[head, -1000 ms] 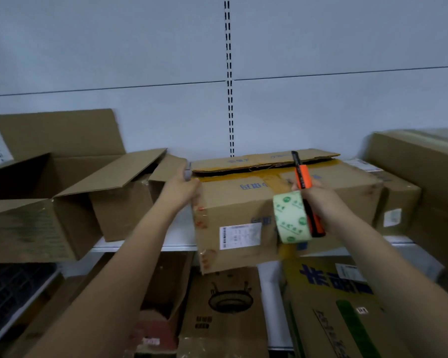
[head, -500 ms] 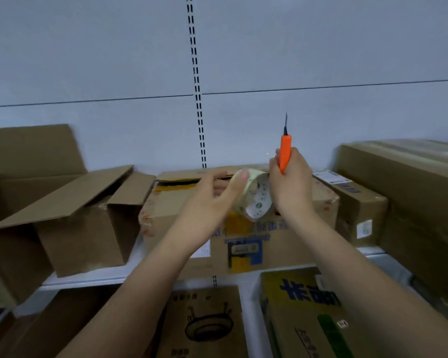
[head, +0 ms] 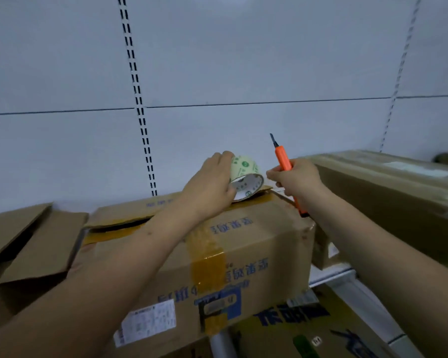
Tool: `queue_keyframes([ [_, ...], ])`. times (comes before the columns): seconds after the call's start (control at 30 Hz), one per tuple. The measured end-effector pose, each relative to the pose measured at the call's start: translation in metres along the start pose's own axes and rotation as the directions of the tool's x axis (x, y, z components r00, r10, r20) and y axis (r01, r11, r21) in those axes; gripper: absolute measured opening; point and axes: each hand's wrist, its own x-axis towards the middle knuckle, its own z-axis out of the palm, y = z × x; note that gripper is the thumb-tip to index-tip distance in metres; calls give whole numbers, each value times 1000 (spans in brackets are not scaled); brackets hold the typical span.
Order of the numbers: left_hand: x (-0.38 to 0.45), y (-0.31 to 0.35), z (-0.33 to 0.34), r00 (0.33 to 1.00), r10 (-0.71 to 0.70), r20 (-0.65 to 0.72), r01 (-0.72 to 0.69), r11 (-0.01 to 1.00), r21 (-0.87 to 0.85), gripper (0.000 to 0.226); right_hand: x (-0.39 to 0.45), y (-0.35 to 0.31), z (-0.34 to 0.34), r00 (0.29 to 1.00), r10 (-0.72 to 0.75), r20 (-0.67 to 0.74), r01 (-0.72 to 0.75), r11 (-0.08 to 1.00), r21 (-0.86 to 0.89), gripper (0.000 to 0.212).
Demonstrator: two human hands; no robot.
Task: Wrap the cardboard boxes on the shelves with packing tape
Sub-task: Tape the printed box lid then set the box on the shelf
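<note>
While the left hand (head: 212, 187) curls around the tape roll (head: 245, 177), fingers wrapped over its far side and thumb side hidden behind it, the roll rests tilted on the top rear edge of the cardboard box (head: 256, 244) in the middle of the shelf (head: 331, 276). A pale roll with small green printed marks on it, it shows its white inner core toward the camera; the marks are too small to read. Just beside the roll, the right hand (head: 295, 179) is closed in a fist around an orange utility knife (head: 282, 161), whose dark tip points up and whose lower end sticks out below the hand; the thumb and forefinger pinch toward the roll (whether they grip a tape end cannot be told). An old brownish tape strip (head: 208, 262) runs down the front of the box. Blue printed characters on the box face appear upside down and cannot be read clearly, and a white shipping label (head: 148, 322) with fine print sits at the lower left of the front. An open empty carton (head: 31, 244) stands to the left, a long taped box (head: 388, 197) to the right
</note>
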Motion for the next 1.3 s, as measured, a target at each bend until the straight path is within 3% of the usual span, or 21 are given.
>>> queue_keyframes([
  [0.13,37,-8,14,994,98,46,-106,960,260,56,32,18,-18,982,66,-176,-68,998,-1,16],
  [0.27,58,-34,20,996,64,68,-87,901,425,78,59,42,-34,964,93,-249,-101,995,-18,30],
  [0.37,63,-43,32,996,-13,93,-24,926,377,85,78,50,-32,971,129,-199,-141,989,-48,27],
  [0.47,61,-46,53,969,-144,198,118,983,139,87,102,62,-30,974,206,-93,-216,970,-114,15],
  [0.57,55,-48,69,968,-206,147,212,977,-30,89,119,76,-26,958,287,18,-281,946,-159,18],
  [0.63,46,-51,76,954,-277,119,290,950,-115,80,125,85,-24,957,284,48,-269,940,-210,18],
  [0.73,46,-54,79,909,-399,123,413,904,-114,25,131,92,-25,967,249,56,-228,941,-252,15],
  [0.8,55,-52,72,894,-428,133,445,883,-147,7,135,95,-25,963,258,81,-231,940,-251,20],
  [1.07,48,-41,70,892,-412,189,406,911,71,14,139,98,-20,943,286,172,-220,921,-322,22],
  [1.3,54,-37,67,895,-405,186,403,914,46,14,135,95,-13,949,266,169,-160,868,-470,19],
])
